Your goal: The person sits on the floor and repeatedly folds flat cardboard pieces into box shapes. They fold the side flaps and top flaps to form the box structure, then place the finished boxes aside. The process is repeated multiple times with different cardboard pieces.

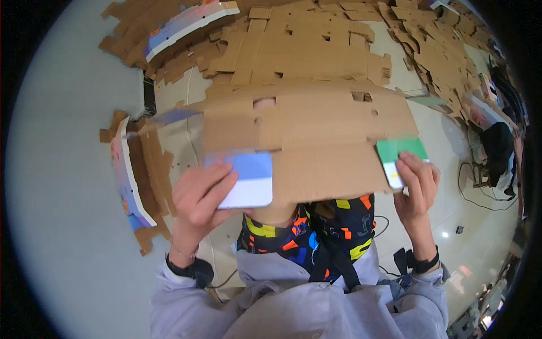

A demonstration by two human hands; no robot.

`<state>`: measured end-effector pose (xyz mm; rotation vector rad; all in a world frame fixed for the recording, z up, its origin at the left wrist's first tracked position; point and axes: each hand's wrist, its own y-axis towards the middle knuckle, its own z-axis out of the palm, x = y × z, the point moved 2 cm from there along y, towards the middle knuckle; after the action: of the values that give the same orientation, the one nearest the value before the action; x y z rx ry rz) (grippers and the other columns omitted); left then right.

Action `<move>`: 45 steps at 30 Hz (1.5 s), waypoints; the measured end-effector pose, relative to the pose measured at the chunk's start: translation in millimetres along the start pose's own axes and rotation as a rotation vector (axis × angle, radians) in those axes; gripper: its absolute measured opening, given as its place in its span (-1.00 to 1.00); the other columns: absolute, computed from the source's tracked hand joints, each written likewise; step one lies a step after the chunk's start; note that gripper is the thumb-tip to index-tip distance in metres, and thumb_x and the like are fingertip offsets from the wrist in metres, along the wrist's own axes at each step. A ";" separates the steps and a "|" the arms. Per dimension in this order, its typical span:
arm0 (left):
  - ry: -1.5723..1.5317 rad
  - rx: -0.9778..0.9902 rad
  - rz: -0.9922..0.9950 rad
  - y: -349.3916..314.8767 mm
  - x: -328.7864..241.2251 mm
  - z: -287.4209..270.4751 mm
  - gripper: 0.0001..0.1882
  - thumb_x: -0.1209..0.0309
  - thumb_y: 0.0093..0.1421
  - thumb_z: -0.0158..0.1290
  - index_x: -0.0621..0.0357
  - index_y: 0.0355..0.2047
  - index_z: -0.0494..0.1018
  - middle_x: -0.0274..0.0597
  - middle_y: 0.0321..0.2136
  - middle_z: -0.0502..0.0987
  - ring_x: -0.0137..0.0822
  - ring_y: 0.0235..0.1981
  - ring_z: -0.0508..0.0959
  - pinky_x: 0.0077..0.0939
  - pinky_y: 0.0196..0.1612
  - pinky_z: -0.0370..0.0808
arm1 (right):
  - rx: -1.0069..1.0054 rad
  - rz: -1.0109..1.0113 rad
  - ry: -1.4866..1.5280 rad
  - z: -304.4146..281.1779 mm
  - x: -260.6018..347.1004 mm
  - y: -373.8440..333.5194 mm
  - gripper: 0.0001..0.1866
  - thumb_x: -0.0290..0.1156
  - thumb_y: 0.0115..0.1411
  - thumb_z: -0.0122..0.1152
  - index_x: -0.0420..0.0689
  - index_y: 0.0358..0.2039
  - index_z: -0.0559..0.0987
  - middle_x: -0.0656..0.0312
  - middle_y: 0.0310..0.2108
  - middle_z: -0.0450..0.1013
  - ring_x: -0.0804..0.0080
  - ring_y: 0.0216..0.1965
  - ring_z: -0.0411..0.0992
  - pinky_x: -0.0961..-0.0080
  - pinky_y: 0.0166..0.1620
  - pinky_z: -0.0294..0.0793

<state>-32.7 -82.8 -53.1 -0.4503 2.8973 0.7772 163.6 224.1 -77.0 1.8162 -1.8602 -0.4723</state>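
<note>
Left hand [200, 195] is bent round the near left corner of the cardboard [322, 164], its fingers together rather than spread, their tips lying on the blue-and-white panel [248, 183]. It grips that panel from the outer side; how the parts of the hand behind the panel bear on it cannot be told.

Right hand [418, 183] pinches the opposite corner, fingers curled and close together on the green-and-white panel [398, 158]. Where its thumb presses, behind the panel, is hidden.

The cardboard spans the gap between both hands, in front of the body and above the patterned cloth [268, 240] at the lap. Its brown face shows slots and small round holes, and its far left part is blurred.

A black band circles each wrist, the left band [197, 272] and the right band [424, 261] both just above grey sleeves. Beyond the cardboard, more flat brown pieces [296, 42] cover the floor [451, 212]. On the left side lies a printed piece [127, 172] with a white edge, well apart from the right hand.
</note>
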 end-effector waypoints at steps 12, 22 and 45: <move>-0.394 0.540 -0.267 -72.3 -48.7 -12.8 -0.61 0.17 -0.22 0.36 0.12 -0.41 0.55 -0.25 -0.47 0.58 -0.28 -0.51 0.56 -0.53 -0.52 0.40 | 0.408 0.136 0.095 -37.6 52.9 -27.0 -0.55 0.03 -0.08 0.32 -0.13 -0.58 0.48 0.29 -0.65 0.38 0.34 -0.60 0.38 0.46 -0.48 0.27; 0.060 0.096 -0.109 -59.1 -65.2 35.3 -0.45 -0.04 -0.08 0.22 -0.12 -0.09 0.49 -0.18 0.04 0.37 0.06 0.07 0.31 0.15 0.07 0.14 | 0.063 0.057 0.152 22.7 38.5 -25.1 -0.52 0.00 -0.04 0.30 -0.14 -0.27 0.51 0.16 -0.33 0.36 0.17 -0.31 0.33 0.25 -0.26 0.21; -0.309 0.697 0.174 18.6 -51.4 43.6 -0.67 0.09 0.07 0.14 0.09 -0.52 0.41 -0.32 -0.58 0.41 -0.30 -0.66 0.45 -0.40 -0.64 0.36 | 0.856 -0.096 0.454 18.7 71.2 48.3 -0.49 0.09 0.11 0.12 -0.17 -0.59 0.47 0.10 -0.62 0.42 0.18 -0.55 0.47 0.31 -0.51 0.46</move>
<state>11.5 -32.4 -72.7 0.0020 2.6885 -0.1674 113.8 154.1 -57.4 2.2647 -1.7579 0.7801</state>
